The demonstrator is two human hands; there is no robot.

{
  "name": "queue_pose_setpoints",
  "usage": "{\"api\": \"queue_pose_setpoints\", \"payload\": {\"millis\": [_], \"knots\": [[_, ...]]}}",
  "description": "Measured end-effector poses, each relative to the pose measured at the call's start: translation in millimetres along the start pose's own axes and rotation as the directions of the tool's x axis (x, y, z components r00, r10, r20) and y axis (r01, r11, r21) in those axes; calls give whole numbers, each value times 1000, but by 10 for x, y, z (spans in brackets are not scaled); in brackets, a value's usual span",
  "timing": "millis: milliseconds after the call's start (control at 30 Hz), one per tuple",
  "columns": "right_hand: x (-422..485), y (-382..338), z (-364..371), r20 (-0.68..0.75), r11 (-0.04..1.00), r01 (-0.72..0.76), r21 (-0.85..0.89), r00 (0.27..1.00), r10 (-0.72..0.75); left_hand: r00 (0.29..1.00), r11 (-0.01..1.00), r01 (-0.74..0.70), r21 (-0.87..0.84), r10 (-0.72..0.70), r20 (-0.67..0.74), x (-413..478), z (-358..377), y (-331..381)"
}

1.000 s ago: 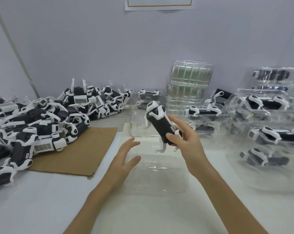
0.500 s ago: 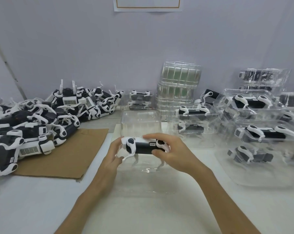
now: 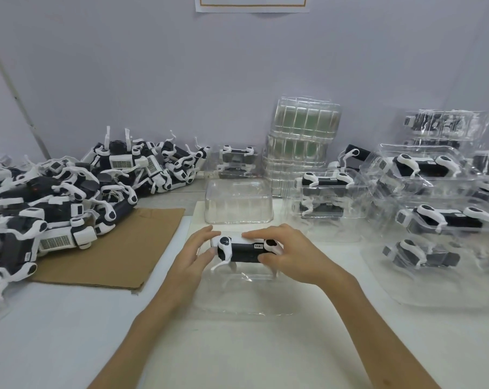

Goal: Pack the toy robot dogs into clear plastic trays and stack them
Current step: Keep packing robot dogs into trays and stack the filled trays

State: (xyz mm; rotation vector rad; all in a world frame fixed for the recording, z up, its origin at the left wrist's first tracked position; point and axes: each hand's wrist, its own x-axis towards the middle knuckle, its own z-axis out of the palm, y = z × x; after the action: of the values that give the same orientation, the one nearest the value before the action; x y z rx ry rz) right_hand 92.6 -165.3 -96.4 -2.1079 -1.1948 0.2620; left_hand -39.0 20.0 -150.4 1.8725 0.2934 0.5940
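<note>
1. Right hand point(image 3: 291, 256) has the toy robot dog point(image 3: 244, 252) by its right end, fingers curled over the top, thumb on the near side.
2. Left hand point(image 3: 194, 258) takes the other end, the white head pinched lightly between thumb and fingertips.
3. The dog sits level, black body sideways, white legs pointing down into the clear tray point(image 3: 246, 301) on the white table point(image 3: 237, 357). I can't tell whether its feet touch the bottom.
4. Just behind stands an upturned clear tray point(image 3: 239, 203).
5. Far left, a heap of loose dogs point(image 3: 55, 197) spills onto a cardboard sheet point(image 3: 125, 245).
6. Back centre, a stack of empty trays point(image 3: 302, 144); to the right, packed trays point(image 3: 434, 192) piled up with dogs inside.
</note>
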Motion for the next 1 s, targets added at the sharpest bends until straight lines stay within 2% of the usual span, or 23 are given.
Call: {"api": "queue_pose_setpoints", "payload": {"millis": [133,267,333,400,467,533,600,667,733,800,900,1000], "knots": [[2,29,-7,40,998,-33,-51,999,35,1000,996,-24,91,23,19,16,0,-21],[23,24,39,-3,999,7,-43,1000,-7,999,999,-13,45,11,46,15,-2,-32],[41,38,59,-38,999,25,-42,999,-27,998,998,54,-20,-53,26,14,15,-12],[60,79,56,-115,998,21,-62,993,-28,983,981,177,-80,-179,-27,24,10,-10],[68,123,19,-180,998,-59,-35,982,51,959,952,278,-125,-284,-26,49,-17,-59],[71,170,-49,-165,970,-223,102,957,237,951,946,306,-110,-310,-15,67,-33,-118],[76,247,-86,-52,909,-386,155,916,398,956,954,288,-78,-292,-40,75,-34,-113],[75,281,-88,70,876,-469,113,883,464,968,972,227,-54,-231,-95,75,-15,-126],[75,271,-59,128,868,-454,201,891,436,971,978,182,-100,-195,-135,91,-1,-142],[77,239,-59,124,853,-396,340,918,377,972,977,144,-157,-170,-161,84,-13,-106],[60,201,-93,73,855,-237,461,971,230,990,979,87,-182,-106,-97,41,-41,39],[55,206,-101,-11,870,-113,480,991,136,999,967,48,-250,-52,-11,4,-30,110]]}}
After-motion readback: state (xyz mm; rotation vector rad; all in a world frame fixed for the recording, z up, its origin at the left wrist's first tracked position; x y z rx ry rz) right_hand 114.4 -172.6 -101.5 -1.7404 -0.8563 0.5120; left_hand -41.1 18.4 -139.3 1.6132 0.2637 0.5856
